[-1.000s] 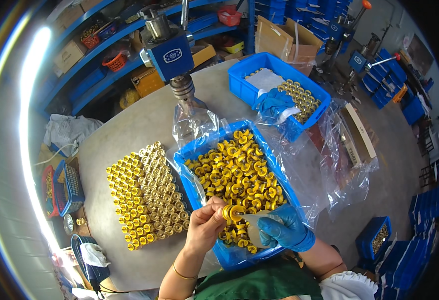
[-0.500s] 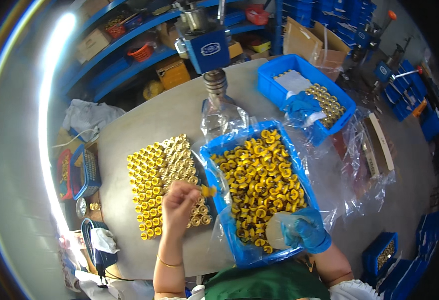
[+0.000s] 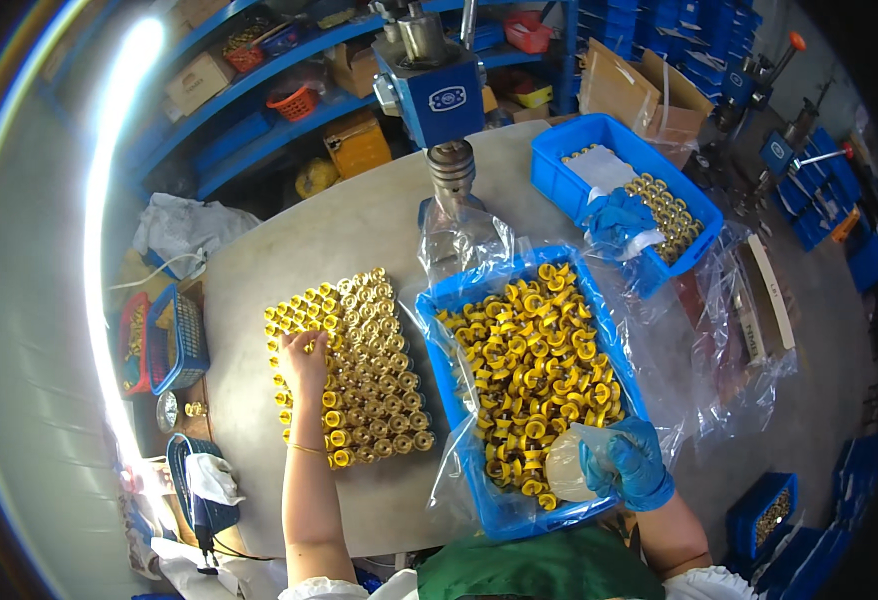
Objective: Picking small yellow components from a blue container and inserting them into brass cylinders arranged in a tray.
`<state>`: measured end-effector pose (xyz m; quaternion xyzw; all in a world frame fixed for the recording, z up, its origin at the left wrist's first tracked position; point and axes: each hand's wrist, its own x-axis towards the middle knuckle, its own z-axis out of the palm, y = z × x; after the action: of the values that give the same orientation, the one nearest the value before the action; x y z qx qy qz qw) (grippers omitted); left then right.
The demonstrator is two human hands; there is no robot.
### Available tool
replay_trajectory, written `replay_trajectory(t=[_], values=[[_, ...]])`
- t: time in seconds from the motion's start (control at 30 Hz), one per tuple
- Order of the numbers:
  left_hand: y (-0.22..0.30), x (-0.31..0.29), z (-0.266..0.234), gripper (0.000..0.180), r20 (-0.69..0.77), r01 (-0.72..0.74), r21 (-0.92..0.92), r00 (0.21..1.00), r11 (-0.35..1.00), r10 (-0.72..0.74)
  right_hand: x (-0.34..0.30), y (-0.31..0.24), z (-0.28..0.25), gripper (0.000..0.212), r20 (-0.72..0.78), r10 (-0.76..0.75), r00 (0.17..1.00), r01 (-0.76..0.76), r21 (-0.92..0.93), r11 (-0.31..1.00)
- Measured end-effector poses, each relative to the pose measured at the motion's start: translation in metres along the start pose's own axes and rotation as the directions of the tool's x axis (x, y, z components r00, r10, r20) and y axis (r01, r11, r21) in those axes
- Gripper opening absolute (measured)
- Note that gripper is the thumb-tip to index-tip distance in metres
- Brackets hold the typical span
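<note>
My bare left hand (image 3: 304, 362) is over the left part of a block of small round brass fittings (image 3: 384, 370) standing in rows. Its fingers are curled down among fittings topped with yellow pieces (image 3: 339, 440); whether they pinch one is hidden. The right-hand rows show bare brass tops. My right hand (image 3: 634, 465), in a blue glove, grips a translucent, rounded plastic piece (image 3: 565, 468), perhaps a cup or scoop. It is over the near right corner of a blue bin (image 3: 437, 350) heaped with loose yellow ring-shaped pieces (image 3: 529, 370). A clear plastic bag lines the bin.
A blue press (image 3: 439, 100) stands behind the bin, its spindle partly wrapped in clear plastic. Back right is another blue bin (image 3: 549, 180) with brass fittings and a blue glove (image 3: 619, 218). Baskets (image 3: 181, 340) stand beyond the table's left edge. Loose plastic film (image 3: 719, 370) lies right.
My left hand has moved left from beside the bin, where a yellow piece showed at its fingertips, onto the yellow-topped rows. My right hand keeps its grip at the bin. The view has shifted slightly.
</note>
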<state>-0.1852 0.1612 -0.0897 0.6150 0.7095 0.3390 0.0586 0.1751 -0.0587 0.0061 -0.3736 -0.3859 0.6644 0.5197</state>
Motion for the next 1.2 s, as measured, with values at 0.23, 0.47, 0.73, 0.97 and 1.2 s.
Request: replay_trajectory(t=[0.23,0.47,0.73,0.97,1.2], values=[[0.007,-0.001,-0.003,0.016,0.035,-0.118,0.149,0.993,0.982,0.114,0.001,-0.004,0.004,0.034,-0.005,0.042,0.999,-0.042,0.07,0.997],[0.017,-0.003,-0.001,0.015,0.014,-0.029,0.203,1.0,0.979,0.026,0.002,-0.012,0.007,0.038,0.128,-0.028,0.991,0.012,0.125,0.992],[0.106,-0.03,-0.016,0.025,0.016,-0.348,-0.077,0.937,0.934,0.35,-0.003,-0.007,0.006,0.035,0.02,0.009,1.0,-0.009,0.039,0.999],[0.21,-0.115,0.013,0.011,0.47,-0.739,-0.301,0.435,0.603,0.768,-0.008,-0.007,0.005,0.033,0.014,0.056,0.998,-0.055,-0.026,0.998],[0.207,-0.11,0.021,0.018,0.471,-0.808,-0.274,0.36,0.522,0.805,-0.007,-0.005,0.006,0.031,-0.033,0.01,0.999,-0.009,0.028,1.0]])
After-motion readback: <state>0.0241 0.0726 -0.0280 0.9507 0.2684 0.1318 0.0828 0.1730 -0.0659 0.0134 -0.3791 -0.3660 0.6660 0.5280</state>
